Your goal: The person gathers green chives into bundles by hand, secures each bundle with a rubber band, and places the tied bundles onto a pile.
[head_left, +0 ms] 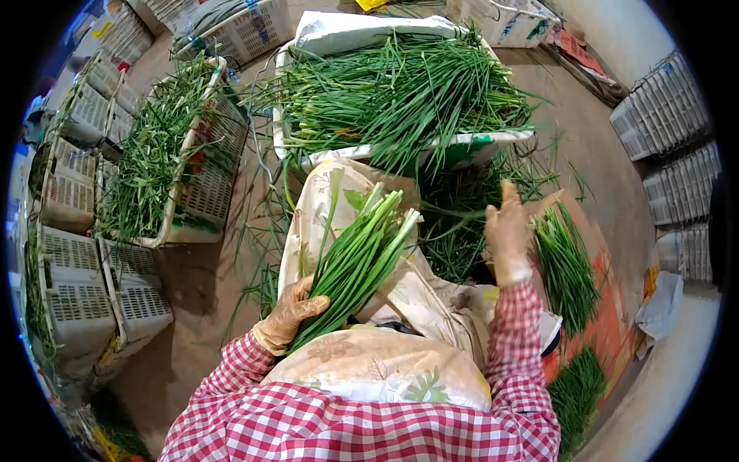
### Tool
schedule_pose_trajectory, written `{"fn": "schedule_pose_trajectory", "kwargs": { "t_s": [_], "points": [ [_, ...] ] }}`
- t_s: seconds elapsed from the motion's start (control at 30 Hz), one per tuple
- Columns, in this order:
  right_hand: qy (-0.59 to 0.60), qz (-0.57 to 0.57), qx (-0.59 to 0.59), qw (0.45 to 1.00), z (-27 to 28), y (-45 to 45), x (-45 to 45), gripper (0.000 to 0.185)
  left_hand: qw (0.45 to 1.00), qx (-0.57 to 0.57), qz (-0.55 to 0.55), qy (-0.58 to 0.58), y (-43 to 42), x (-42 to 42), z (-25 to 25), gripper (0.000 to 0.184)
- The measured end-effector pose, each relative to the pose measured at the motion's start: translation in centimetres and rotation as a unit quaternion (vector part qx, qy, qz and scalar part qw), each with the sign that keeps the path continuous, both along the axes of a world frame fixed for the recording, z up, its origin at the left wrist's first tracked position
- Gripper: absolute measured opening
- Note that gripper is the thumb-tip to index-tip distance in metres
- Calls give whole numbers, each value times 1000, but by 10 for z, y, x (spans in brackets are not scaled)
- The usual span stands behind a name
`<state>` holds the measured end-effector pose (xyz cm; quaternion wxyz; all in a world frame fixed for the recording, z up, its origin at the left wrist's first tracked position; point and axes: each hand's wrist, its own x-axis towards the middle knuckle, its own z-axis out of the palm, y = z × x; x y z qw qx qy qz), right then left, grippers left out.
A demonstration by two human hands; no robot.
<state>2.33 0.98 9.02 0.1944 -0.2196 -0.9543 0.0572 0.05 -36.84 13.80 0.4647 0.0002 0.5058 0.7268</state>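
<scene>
My left hand (295, 314), in a tan glove, is closed around a bunch of garlic chives (356, 266) above my lap. The pale cut ends point up and away from me, and the green leaves run down past my thumb. My right hand (508, 240), also gloved and a little blurred, is raised to the right with its fingers stretched out. A blurred green leaf (459, 218) lies close to its thumb; whether they touch, I cannot tell. Straight ahead, a white crate (339, 156) is heaped with loose garlic chives (408, 92).
To the right, a bundle of chives (567, 269) lies on a reddish sheet (608, 308), with another bundle (577, 396) nearer me. Leaf scraps (454, 239) pile below the front crate. A crate of leafy waste (158, 154) stands left, and stacked crates (666, 108) line the right wall.
</scene>
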Motion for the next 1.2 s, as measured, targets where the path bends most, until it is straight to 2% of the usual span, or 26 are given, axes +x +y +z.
{"fn": "schedule_pose_trajectory", "kwargs": {
  "t_s": [0.03, 0.07, 0.1, 0.13, 0.17, 0.2, 0.3, 0.37, 0.4, 0.47, 0.5, 0.53, 0.57, 0.6, 0.67, 0.73, 0.77, 0.8, 0.87, 0.93, 0.97, 1.0, 1.07, 1.1, 1.13, 1.2],
  "points": [
    [86, 104, -192, 972, 26, -30, 0, 44, 1000, 14, 2, -8, 0, 1, -3, 57],
    [76, 146, -552, 817, 49, -55, -2, 36, 1000, 13, 1, -10, 3, 1, -1, 57],
    [42, 164, -623, 764, 68, -79, 2, 31, 1000, 10, 3, 5, 9, 1, 3, 58],
    [27, 161, -621, 767, 76, -104, 3, 33, 1000, 8, 4, 21, 13, 2, 6, 58],
    [-51, 148, -563, 811, 86, -118, 4, 37, 999, 16, -12, 25, 13, 3, 6, 59],
    [-44, 165, -557, 813, 80, -124, -1, 39, 999, 15, -17, 24, 14, 3, 8, 59],
    [-30, 169, -574, 801, 69, -128, -2, 37, 999, 24, -17, 23, 15, 4, 15, 57],
    [6, 189, -615, 765, 64, -124, 1, 29, 999, 19, -18, 22, 13, 4, 5, 56],
    [6, 188, -616, 765, 63, -120, 2, 29, 999, 18, -21, 21, 13, 5, 0, 55],
    [67, 237, -533, 809, 62, -106, 2, 19, 999, 12, -27, 28, 12, 4, -4, 52],
    [84, 285, -389, 872, 64, -92, 0, 12, 999, 3, -29, 32, 13, 5, -6, 48],
    [105, 289, -281, 909, 64, -79, -3, 9, 999, -5, -31, 36, 13, 5, -9, 45],
    [144, 304, -272, 902, 68, -66, -7, 6, 995, -54, -48, 71, 11, 4, -12, 40],
    [147, 278, -99, 944, 71, -49, -13, 8, 995, -54, -50, 71, 9, 5, -15, 40],
    [146, 206, -205, 946, 64, -17, -17, 4, 997, -23, -32, 62, 6, 4, -20, 39],
    [-12, 72, -406, 911, 102, -14, -18, 20, 997, -6, -34, 63, 7, 5, -19, 41],
    [-5, 128, -542, 831, 107, -20, -17, 48, 998, -2, -39, 57, 11, 5, -14, 43],
    [-49, 203, -502, 839, 100, -25, -15, 79, 998, -1, -45, 51, 12, 5, -11, 44],
    [-151, 263, -394, 867, 88, -46, -13, 96, 996, -8, -66, 51, 11, 3, -7, 48],
    [-227, 281, -365, 858, 87, -65, -14, 105, 982, -84, -102, 138, 17, 1, 11, 51],
    [-206, 259, -355, 874, 87, -69, -14, 84, 979, -89, -105, 147, 15, 4, 7, 51],
    [-207, 259, -356, 874, 87, -64, -14, 84, 977, -95, -107, 157, 14, 7, 3, 51],
    [-273, 293, -407, 821, 89, -52, -15, 57, 991, -61, -50, 110, 15, 13, 1, 49],
    [-305, 295, -310, 851, 97, -51, -13, 37, 990, -75, -60, 99, 11, 12, -13, 46],
    [-306, 292, -310, 852, 98, -49, -12, 37, 991, -73, -62, 98, 10, 13, -16, 46],
    [-352, 281, -207, 869, 100, -42, -10, 34, 984, -103, -80, 117, 16, 11, -10, 43]
  ]
}}
